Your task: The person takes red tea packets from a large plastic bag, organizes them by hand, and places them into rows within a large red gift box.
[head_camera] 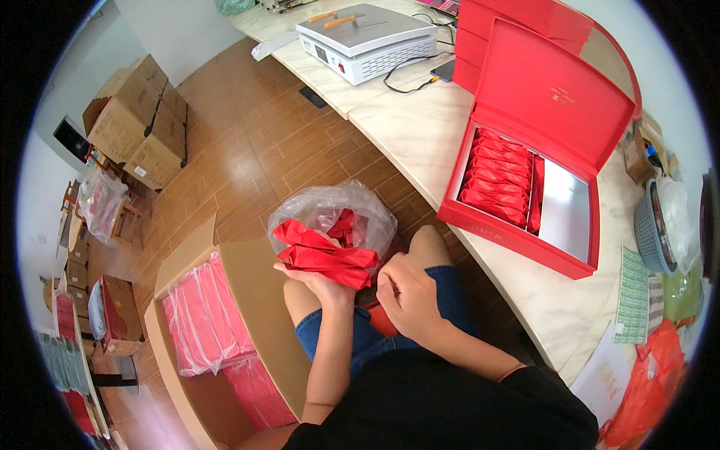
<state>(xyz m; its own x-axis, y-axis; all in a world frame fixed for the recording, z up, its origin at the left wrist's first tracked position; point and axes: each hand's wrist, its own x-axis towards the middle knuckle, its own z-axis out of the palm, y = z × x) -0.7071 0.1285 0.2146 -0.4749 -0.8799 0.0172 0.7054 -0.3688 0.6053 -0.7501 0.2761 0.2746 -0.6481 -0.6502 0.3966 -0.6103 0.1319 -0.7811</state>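
My left hand (326, 288) is palm up and holds a few red wrapped packets (326, 256) above my lap. Close beside them on the right is my right hand (409, 292), its fingers curled; whether it grips anything is hidden. Behind the packets, a clear plastic bag (368, 211) stands with more red packets (344, 225) inside. On the marble-look table to the right lies an open red gift box (520, 242), lid raised. A row of red wrapped packets (498, 177) fills its left part, with one packet (536, 194) turned lengthwise beside the row; its right part shows a pale inside.
An open cardboard carton (270, 315) with plastic-wrapped red boxes (208, 315) stands at my left. The table (405, 135) edge runs along my right. A white heating plate (365, 42) with two wooden-handled tools, a cable and stacked red boxes (469, 50) are at the back.
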